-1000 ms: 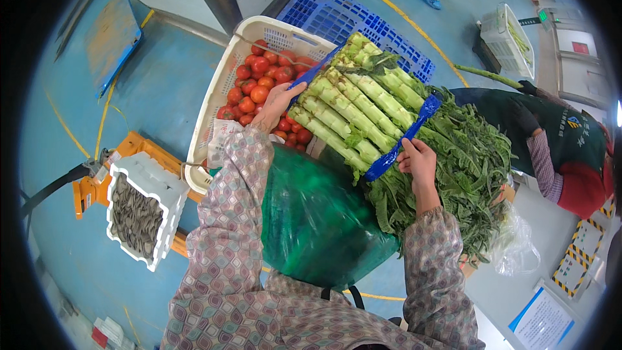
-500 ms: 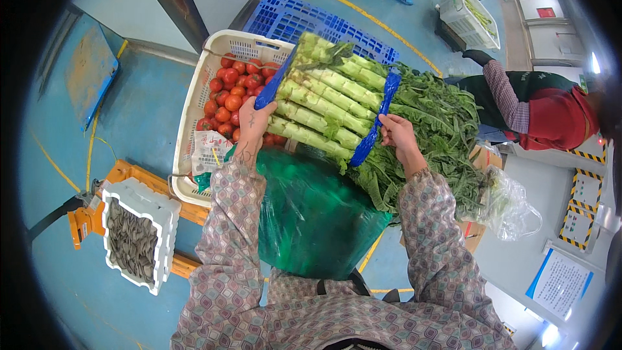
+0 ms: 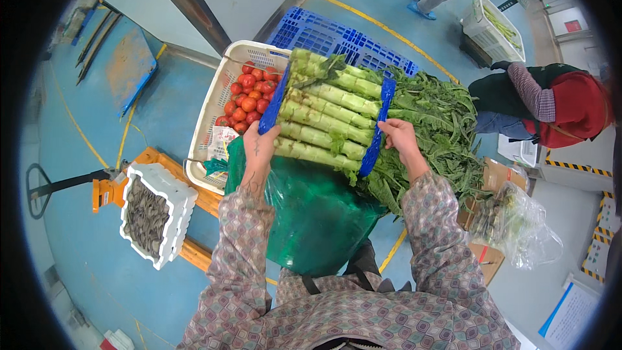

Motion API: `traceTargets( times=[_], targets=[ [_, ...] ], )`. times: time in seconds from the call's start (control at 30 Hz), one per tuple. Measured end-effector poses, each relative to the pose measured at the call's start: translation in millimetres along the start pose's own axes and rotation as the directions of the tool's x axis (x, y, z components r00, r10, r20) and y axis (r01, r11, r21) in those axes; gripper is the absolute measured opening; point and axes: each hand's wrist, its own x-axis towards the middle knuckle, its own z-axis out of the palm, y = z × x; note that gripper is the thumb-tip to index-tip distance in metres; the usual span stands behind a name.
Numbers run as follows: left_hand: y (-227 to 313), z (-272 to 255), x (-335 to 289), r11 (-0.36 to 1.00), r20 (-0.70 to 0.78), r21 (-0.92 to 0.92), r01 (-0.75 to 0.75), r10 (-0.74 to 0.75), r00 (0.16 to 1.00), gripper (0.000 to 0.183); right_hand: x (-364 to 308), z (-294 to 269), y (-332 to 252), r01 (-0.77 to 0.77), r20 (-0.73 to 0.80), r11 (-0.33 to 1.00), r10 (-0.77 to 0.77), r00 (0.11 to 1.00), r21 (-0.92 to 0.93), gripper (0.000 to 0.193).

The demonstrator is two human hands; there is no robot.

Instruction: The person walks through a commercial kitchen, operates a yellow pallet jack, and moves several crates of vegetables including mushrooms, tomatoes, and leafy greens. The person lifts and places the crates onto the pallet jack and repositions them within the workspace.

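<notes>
Head view. We see a bundle of celtuce stems [image 3: 327, 116], pale green and stacked in rows, bound by two blue straps and held over a green plastic bag [image 3: 311, 214]. The left hand [image 3: 261, 149] grips the near-left end of the bundle beside the left blue strap [image 3: 275, 102], fingers curled around the lowest stems. The right hand [image 3: 396, 137] closes on the right blue strap [image 3: 376, 126] at the bundle's near-right corner, fingers wrapped over it; how tightly, we cannot tell.

Left of the bundle stands a white slotted crate [image 3: 214, 100] of tomatoes [image 3: 249, 97]; behind the bundle lies a blue plastic pallet [image 3: 337, 39]; to its right spreads a heap of the stems' leafy tops [image 3: 434, 123]. Well to the left of the bundle, a white foam box [image 3: 162, 185] holding small dark fish sits on an orange pallet jack [image 3: 107, 191]. Beyond the leaves, to the bundle's right, another person [image 3: 551, 100] bends over.

We judge the bundle heavy and fairly rigid as a block, though single stems may snap or slide out at the ends. The straps and the underside near both ends appear the surest holds; the leafy tops are soft and would tear.
</notes>
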Motion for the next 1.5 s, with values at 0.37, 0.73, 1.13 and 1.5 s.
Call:
traceTargets(
  times=[0.37,0.73,1.13,1.5],
  targets=[
    [40,25,-68,1.0,-0.09,-0.025,-0.015,0.013,0.996,0.014,-25,-11,-19,-0.035,0.102,0.987,0.019,0.995,0.158,0.018],
    [52,16,-92,0.897,-0.272,0.439,0.043,0.087,0.958,0.05,-45,3,-28,-0.201,0.211,0.852,0.109,0.971,0.483,0.025],
    [127,3,-142,0.746,-0.291,0.664,0.057,0.188,0.938,0.047,-99,19,-76,-0.193,0.217,0.855,0.097,0.971,0.481,0.025],
    [126,-102,-143,0.785,-0.28,0.617,-0.061,0.291,0.915,0.039,-133,117,-83,-0.291,0.249,0.876,0.205,0.947,0.384,0.029]
  ],
)
